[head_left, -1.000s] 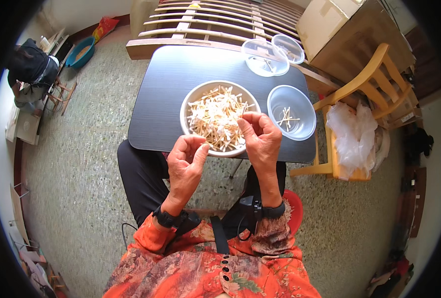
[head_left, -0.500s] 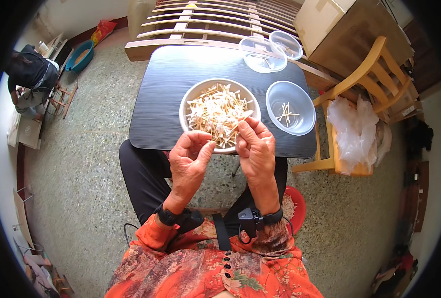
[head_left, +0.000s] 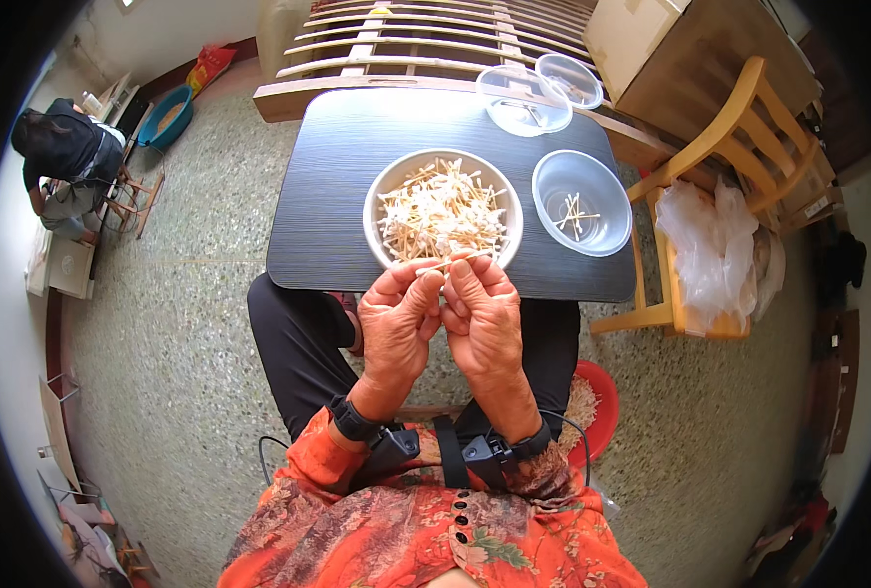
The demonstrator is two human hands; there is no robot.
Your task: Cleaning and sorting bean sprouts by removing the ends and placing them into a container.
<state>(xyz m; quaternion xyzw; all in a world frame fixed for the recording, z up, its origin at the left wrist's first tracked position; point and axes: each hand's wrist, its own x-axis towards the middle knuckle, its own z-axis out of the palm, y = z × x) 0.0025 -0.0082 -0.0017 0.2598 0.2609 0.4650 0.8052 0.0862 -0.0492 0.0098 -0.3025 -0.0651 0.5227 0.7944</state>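
My left hand [head_left: 396, 328] and my right hand [head_left: 487, 323] meet over the near rim of a white bowl [head_left: 373, 203], with the fingertips pinched together. Between them they hold a cotton swab [head_left: 443, 264], lying nearly level. Inside the white bowl is a heap of loose cotton swabs [head_left: 443, 209] with white tips and pale sticks. To its right, a translucent bowl [head_left: 545, 178] holds several crossed swabs [head_left: 576, 216]. My fingers partly cover the held swab, so its full length is hidden.
A dark table [head_left: 318, 196] carries the bowls. Two clear tubs [head_left: 502, 86] stand at its far right corner. A wooden chair [head_left: 651, 312] bears a plastic bag [head_left: 715, 250]. Below right sits a red basin [head_left: 604, 402]. A slatted wooden frame and cardboard box lie beyond; another person [head_left: 68, 157] sits far left.
Both hands have come together and drawn nearer to me, off the heap. The swab is now held between the fingertips of both. The whole view has shifted slightly.
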